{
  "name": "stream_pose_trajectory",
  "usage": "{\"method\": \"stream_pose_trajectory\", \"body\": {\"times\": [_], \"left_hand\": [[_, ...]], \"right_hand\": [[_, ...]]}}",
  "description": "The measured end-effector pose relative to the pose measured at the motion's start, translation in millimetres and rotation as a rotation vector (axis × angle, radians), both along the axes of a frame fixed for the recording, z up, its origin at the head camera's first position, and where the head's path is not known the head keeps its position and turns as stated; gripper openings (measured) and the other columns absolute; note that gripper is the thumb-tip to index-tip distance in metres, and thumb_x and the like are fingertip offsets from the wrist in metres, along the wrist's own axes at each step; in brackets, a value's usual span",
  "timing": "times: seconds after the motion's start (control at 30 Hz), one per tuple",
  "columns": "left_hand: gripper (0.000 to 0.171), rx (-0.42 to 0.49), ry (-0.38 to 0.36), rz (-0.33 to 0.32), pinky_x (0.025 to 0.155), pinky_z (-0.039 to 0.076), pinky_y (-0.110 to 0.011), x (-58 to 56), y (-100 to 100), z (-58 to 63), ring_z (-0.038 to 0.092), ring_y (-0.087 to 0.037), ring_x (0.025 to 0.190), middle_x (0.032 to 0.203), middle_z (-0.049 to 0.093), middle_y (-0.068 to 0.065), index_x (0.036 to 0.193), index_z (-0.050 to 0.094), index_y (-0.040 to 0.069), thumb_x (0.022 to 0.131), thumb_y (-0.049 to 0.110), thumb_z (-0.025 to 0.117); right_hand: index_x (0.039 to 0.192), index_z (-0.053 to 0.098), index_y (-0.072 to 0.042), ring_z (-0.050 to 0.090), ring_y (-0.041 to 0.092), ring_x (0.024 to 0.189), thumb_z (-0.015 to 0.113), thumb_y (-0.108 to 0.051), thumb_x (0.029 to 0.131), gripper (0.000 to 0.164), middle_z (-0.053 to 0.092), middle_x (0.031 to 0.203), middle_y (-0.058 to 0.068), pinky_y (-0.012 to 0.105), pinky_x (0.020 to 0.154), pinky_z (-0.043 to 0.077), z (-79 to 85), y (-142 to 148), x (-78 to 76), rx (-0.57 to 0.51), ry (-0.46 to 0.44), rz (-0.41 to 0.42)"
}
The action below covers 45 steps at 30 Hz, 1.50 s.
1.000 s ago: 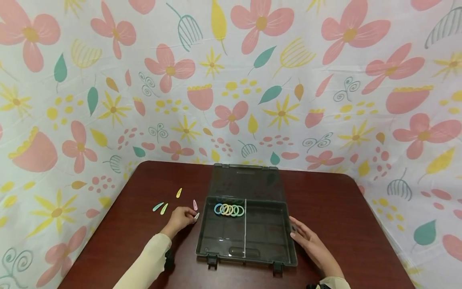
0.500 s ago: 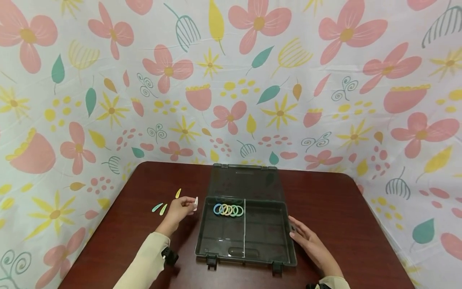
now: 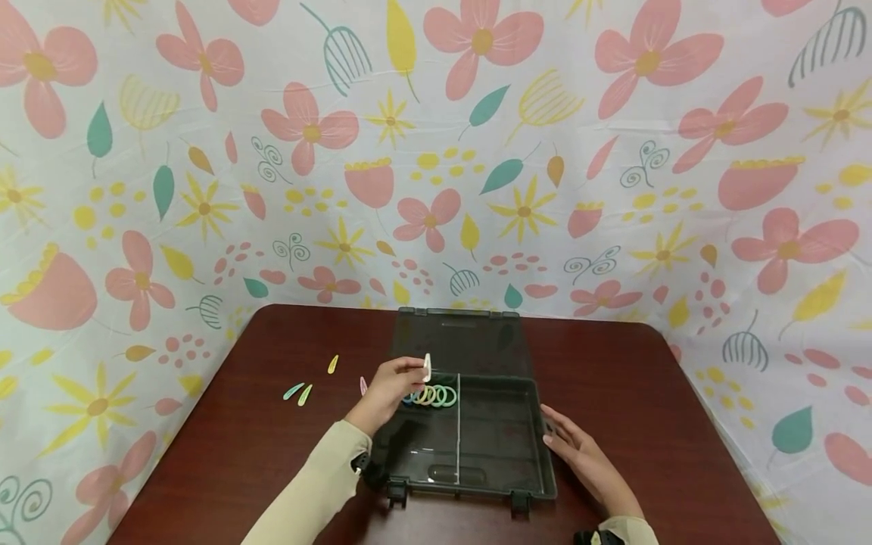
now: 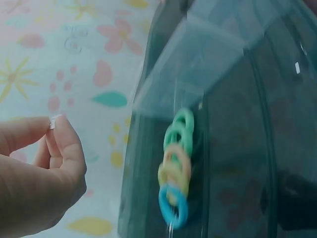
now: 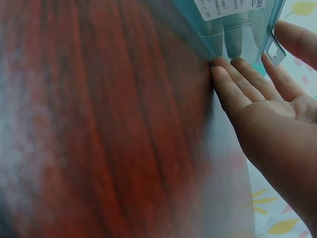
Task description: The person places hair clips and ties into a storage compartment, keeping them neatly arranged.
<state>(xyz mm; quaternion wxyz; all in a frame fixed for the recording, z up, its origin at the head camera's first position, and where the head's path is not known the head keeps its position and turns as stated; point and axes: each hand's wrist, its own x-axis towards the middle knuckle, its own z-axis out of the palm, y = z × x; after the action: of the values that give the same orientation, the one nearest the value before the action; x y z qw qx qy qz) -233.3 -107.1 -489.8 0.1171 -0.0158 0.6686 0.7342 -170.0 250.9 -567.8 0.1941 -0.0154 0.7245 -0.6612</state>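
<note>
I have the white clip (image 3: 427, 368) pinched in my left hand (image 3: 390, 387) above the box (image 3: 500, 435), rings (image 3: 431, 397) already inside, left; my right hand (image 3: 589, 458) touches its right side, fingers straight; four coloured clips (image 3: 305, 395) remain outside, left

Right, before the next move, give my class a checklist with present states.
Slim white hair clip pinched by left hand: ok.
Translucent grey plastic lid open: ok.
Translucent grey plastic box touched by right hand: ok.
Multicoloured round rings in left compartment: ok.
All hair clips off dark red-brown table: not ok; yellow clip, blue clip, yellow-green clip and pink clip lie there.
White clip snapped shut: cannot tell.
</note>
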Motion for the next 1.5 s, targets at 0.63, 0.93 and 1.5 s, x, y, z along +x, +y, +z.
{"method": "stream_pose_trajectory", "body": {"times": [0.63,0.93,1.5], "left_hand": [[0.019,0.258,-0.173,0.004,0.080,0.058,-0.030,-8.1,136,-18.7,0.061,-0.013,0.071,0.085,0.063,-0.010,0.108,0.063,-0.010,0.089,-0.005,0.063],[0.018,0.157,-0.211,0.065,0.075,0.058,-0.028,-15.1,167,-38.4,0.061,-0.014,0.071,0.082,0.064,-0.010,0.104,0.066,-0.010,0.086,-0.007,0.065],[0.010,-0.277,-0.214,0.154,0.062,0.060,-0.032,-17.3,203,-55.4,0.070,-0.025,0.069,0.071,0.063,-0.008,0.081,0.070,-0.003,0.077,-0.012,0.071]], "right_hand": [[0.153,0.027,-0.018,0.006,0.039,0.145,0.054,-0.024,0.099,0.060,0.015,0.159,0.013,0.062,0.112,0.021,-2.1,-1,2.2,0.011,0.012,-0.022],[0.152,0.028,-0.018,0.009,0.038,0.145,0.056,-0.026,0.099,0.060,0.016,0.158,0.013,0.062,0.112,0.021,-2.7,-2,1.6,0.014,0.023,-0.033],[0.152,0.028,-0.019,0.009,0.036,0.145,0.056,-0.022,0.099,0.060,0.019,0.157,0.014,0.061,0.112,0.021,-2.0,-2,1.0,0.004,0.033,-0.030]]}}
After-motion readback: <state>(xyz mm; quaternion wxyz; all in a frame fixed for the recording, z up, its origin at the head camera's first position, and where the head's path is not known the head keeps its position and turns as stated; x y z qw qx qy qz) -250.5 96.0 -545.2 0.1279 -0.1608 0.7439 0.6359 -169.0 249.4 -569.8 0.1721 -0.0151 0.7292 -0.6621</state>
